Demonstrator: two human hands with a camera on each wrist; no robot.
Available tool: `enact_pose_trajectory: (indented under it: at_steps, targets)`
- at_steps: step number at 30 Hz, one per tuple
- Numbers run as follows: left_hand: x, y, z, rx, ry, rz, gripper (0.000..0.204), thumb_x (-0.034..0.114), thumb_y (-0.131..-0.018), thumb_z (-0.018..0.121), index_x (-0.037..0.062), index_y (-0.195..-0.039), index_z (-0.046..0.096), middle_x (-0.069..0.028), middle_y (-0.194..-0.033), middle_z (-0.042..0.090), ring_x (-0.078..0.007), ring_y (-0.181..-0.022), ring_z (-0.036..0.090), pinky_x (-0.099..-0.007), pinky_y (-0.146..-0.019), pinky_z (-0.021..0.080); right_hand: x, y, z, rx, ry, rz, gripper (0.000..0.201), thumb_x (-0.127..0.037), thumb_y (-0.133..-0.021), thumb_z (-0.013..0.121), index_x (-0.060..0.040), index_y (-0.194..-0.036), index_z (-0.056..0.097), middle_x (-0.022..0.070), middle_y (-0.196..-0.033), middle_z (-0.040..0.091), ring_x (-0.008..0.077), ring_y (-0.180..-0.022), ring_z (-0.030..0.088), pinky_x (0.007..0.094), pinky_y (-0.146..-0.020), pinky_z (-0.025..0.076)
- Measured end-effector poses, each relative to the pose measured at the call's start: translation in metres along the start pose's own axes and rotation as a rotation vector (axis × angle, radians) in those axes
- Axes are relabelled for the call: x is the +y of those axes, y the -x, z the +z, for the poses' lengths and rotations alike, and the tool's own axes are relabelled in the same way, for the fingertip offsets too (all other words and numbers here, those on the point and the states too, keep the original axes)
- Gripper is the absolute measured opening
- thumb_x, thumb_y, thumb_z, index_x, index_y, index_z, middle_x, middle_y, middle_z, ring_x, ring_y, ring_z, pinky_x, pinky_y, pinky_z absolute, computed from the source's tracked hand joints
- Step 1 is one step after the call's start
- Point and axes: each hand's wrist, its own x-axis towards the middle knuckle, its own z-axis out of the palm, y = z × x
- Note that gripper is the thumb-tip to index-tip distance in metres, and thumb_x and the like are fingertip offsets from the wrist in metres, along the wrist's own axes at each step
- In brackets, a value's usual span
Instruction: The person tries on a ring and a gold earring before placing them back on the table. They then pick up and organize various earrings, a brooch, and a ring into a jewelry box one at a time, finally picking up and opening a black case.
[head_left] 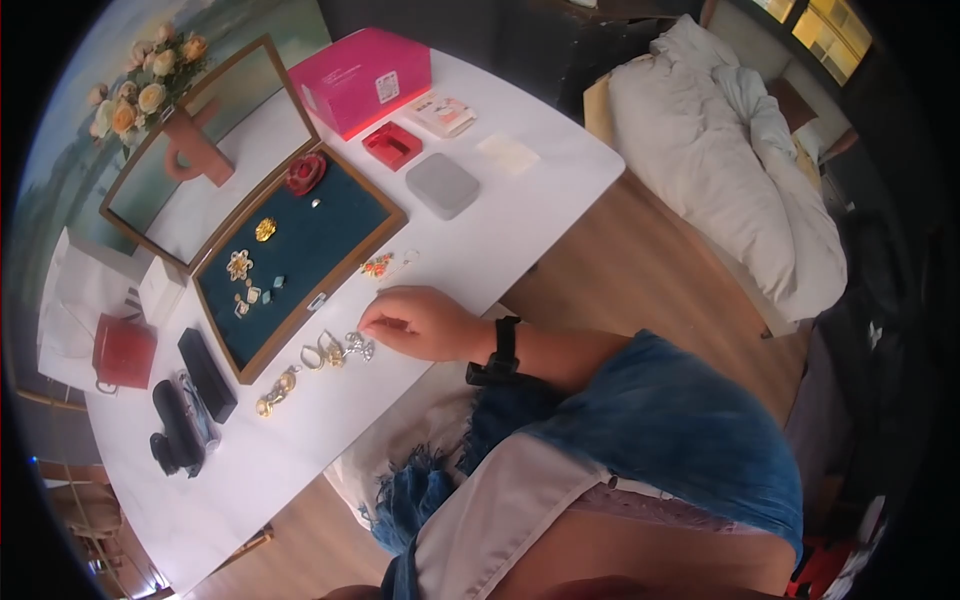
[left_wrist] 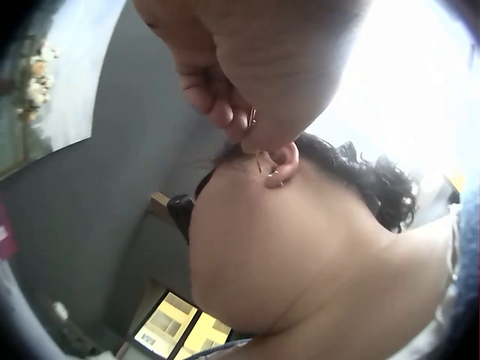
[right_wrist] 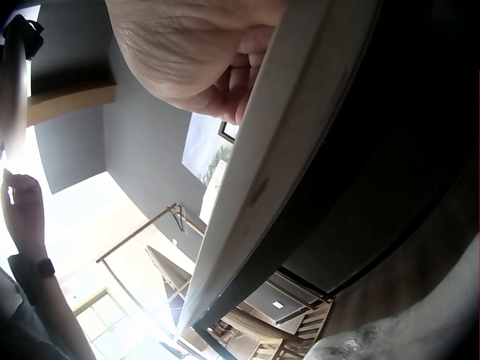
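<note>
In the left wrist view my left hand (left_wrist: 262, 60) is raised beside the head, fingers curled. It pinches a small gold-coloured piece of jewellery (left_wrist: 253, 118) just above the ear (left_wrist: 285, 163), where small earrings (left_wrist: 277, 178) show at the lobe. This hand is outside the head view but appears raised at the left of the right wrist view. My right hand (head_left: 425, 322) rests at the table's near edge, loosely curled, with nothing visible in it. Right by its fingertips lies silver jewellery (head_left: 358, 347), beside gold-toned pieces (head_left: 330, 350) and an orange-red floral piece (head_left: 378, 265).
A framed jewellery case (head_left: 335, 215) with a mirrored lid stands open, holding brooches and earrings. Behind it are a pink box (head_left: 365, 80) and a vase of flowers. A grey case (head_left: 443, 186) and red tray (head_left: 392, 146) lie farther right; dark cases (head_left: 207, 375) lie left.
</note>
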Motion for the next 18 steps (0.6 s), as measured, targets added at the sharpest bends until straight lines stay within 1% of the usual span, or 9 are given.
enact_pose_trajectory:
  at_steps: [3, 5, 7, 9, 11, 13, 14, 16, 18]
  targets:
    - [-0.022, 0.013, 0.006, -0.067, 0.012, -0.452, 0.017, 0.018, -0.104, 0.068, 0.0023, -0.105, 0.064, -0.0095, -0.091, 0.063, -0.0212, -0.079, 0.058, -0.0353, -0.08, 0.051, 0.004, -0.001, 0.002, 0.036, -0.036, -0.019, 0.01, -0.015, -0.101, 0.072, -0.005, -0.104, 0.073, 0.007, -0.092, 0.071, 0.0195, -0.074, 0.066, 0.0322, -0.069, 0.053]
    - [-0.04, 0.025, 0.011, -0.082, 0.017, -0.756, 0.017, 0.019, -0.103, 0.069, 0.0022, -0.105, 0.067, -0.0107, -0.091, 0.068, -0.0216, -0.077, 0.061, -0.0356, -0.08, 0.053, 0.0, -0.001, -0.001, 0.055, -0.076, -0.022, 0.01, -0.013, -0.102, 0.072, -0.0049, -0.106, 0.074, 0.0058, -0.094, 0.073, 0.0158, -0.076, 0.066, 0.0296, -0.07, 0.053]
    - [-0.072, 0.038, 0.022, -0.008, 0.261, -1.083, 0.017, 0.014, -0.105, 0.066, -0.0016, -0.11, 0.067, -0.0117, -0.086, 0.07, -0.0216, -0.076, 0.068, -0.0308, -0.073, 0.055, -0.003, 0.001, 0.0, 0.054, -0.107, -0.01, 0.011, -0.012, -0.102, 0.072, -0.0041, -0.109, 0.074, 0.0043, -0.094, 0.072, 0.0127, -0.077, 0.066, 0.0293, -0.071, 0.054]
    - [-0.097, 0.039, 0.031, 0.093, 0.492, -1.296, 0.014, 0.013, -0.105, 0.066, -0.0001, -0.109, 0.067, -0.0096, -0.086, 0.07, -0.0165, -0.071, 0.066, -0.0287, -0.067, 0.054, -0.022, 0.003, 0.001, -0.029, -0.304, 0.059, 0.012, -0.01, -0.103, 0.071, -0.0028, -0.112, 0.074, 0.0024, -0.092, 0.071, 0.0098, -0.077, 0.065, 0.0276, -0.071, 0.054]
    - [-0.107, 0.034, 0.039, 0.104, 0.479, -1.394, 0.016, 0.016, -0.108, 0.061, 0.0002, -0.107, 0.064, -0.0062, -0.078, 0.068, -0.0146, -0.068, 0.064, -0.0289, -0.065, 0.053, -0.051, 0.007, 0.004, -0.142, -0.465, 0.198, 0.015, -0.009, -0.104, 0.07, -0.0016, -0.117, 0.074, 0.0016, -0.093, 0.071, 0.0071, -0.076, 0.064, 0.025, -0.07, 0.053]
    - [-0.118, 0.042, 0.035, 0.06, 0.688, -1.423, 0.018, 0.018, -0.11, 0.061, 0.0011, -0.113, 0.065, -0.0068, -0.084, 0.071, -0.0135, -0.071, 0.068, -0.0267, -0.068, 0.056, -0.066, 0.007, 0.006, -0.224, -0.537, 0.257, 0.017, -0.008, -0.104, 0.069, -0.0016, -0.119, 0.074, 0.0012, -0.094, 0.072, 0.0063, -0.075, 0.063, 0.0239, -0.07, 0.052]
    - [-0.121, 0.045, 0.035, 0.025, 0.805, -1.431, 0.019, 0.02, -0.111, 0.061, 0.0015, -0.116, 0.065, -0.0071, -0.087, 0.073, -0.0129, -0.072, 0.069, -0.0256, -0.07, 0.057, -0.068, 0.007, 0.009, -0.256, -0.509, 0.231, 0.017, -0.008, -0.104, 0.069, -0.0016, -0.119, 0.074, 0.0011, -0.094, 0.072, 0.006, -0.075, 0.063, 0.0237, -0.069, 0.052]
    - [-0.121, 0.046, 0.042, 0.067, 0.884, -1.454, 0.019, 0.02, -0.112, 0.059, 0.0019, -0.111, 0.064, -0.006, -0.083, 0.071, -0.0142, -0.07, 0.068, -0.0271, -0.069, 0.057, -0.07, 0.007, 0.009, -0.303, -0.438, 0.185, 0.017, -0.008, -0.104, 0.068, -0.0014, -0.119, 0.074, 0.0009, -0.094, 0.072, 0.0055, -0.076, 0.063, 0.0235, -0.069, 0.051]
    - [-0.123, 0.05, 0.042, 0.076, 0.951, -1.458, 0.019, 0.021, -0.113, 0.056, 0.0038, -0.111, 0.063, -0.005, -0.083, 0.07, -0.0146, -0.07, 0.067, -0.0277, -0.069, 0.055, -0.07, 0.006, 0.007, -0.391, -0.423, 0.193, 0.018, -0.006, -0.105, 0.066, -0.0004, -0.121, 0.074, 0.0026, -0.102, 0.073, 0.006, -0.08, 0.065, 0.0229, -0.07, 0.053]
